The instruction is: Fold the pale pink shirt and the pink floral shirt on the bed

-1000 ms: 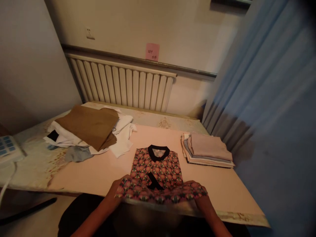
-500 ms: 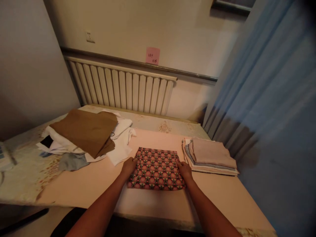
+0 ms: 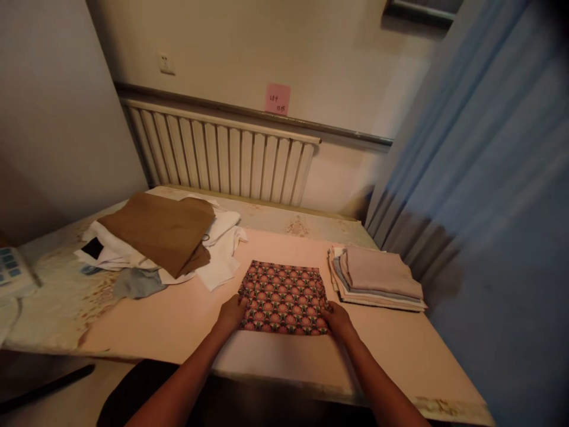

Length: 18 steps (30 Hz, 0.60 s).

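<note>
A folded patterned cloth, pink and dark with repeating round motifs, lies flat in front of me on a pale pink sheet. My left hand pinches its left edge near the lower corner. At the opposite edge, my right hand has its fingers closed on the fabric. To the right sits a stack of folded cloths, with a dusty pink one on top. A loose heap on the left has a brown cloth over white cloths and a grey cloth.
The table has a floral cover. Behind it runs a radiator, below a pink note on the wall. A blue curtain hangs along the right side. A device with blue keys is at the left edge.
Both hands have slid down the side edges of the patterned cloth, toward its near corners. The view has shifted slightly, showing more of the device at left.
</note>
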Each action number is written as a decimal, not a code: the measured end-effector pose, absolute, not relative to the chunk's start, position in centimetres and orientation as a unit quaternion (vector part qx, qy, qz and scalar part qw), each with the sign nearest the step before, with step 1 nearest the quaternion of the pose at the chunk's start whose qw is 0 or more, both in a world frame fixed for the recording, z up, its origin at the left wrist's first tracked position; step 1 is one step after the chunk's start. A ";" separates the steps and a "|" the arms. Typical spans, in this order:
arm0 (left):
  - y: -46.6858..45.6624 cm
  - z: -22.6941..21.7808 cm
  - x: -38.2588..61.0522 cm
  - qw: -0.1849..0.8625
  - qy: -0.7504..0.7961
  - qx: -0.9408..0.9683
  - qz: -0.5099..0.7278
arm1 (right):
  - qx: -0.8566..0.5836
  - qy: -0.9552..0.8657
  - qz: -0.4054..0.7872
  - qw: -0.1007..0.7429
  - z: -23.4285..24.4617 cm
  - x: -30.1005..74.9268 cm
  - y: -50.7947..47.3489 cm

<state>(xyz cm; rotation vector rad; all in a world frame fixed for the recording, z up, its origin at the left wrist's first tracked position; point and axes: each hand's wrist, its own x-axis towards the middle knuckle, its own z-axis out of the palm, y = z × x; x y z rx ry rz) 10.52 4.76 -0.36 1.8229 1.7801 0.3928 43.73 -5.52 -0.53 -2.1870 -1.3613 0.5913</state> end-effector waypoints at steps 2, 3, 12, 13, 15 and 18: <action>4.2 -0.5 10.5 0.277 0.660 0.683 0.146 | -0.811 -0.488 0.202 0.249 -0.8 43.0 -6.7; 4.0 -0.6 10.5 0.276 0.658 0.685 0.148 | -0.818 -0.481 0.190 0.252 -0.9 42.6 -7.2; 1.3 -0.9 10.2 0.267 0.650 0.692 0.166 | -0.856 -0.463 0.040 0.227 -1.4 39.1 -11.1; 0.8 -0.9 10.2 0.266 0.648 0.693 0.168 | -0.853 -0.470 0.028 0.226 -1.6 39.0 -11.3; -0.2 -1.0 10.1 0.264 0.644 0.697 0.172 | -0.844 -0.483 0.017 0.232 -2.1 39.1 -11.8; -1.5 -1.0 9.8 0.238 0.656 0.694 0.176 | -0.830 -0.496 0.001 0.254 -3.0 39.7 -12.6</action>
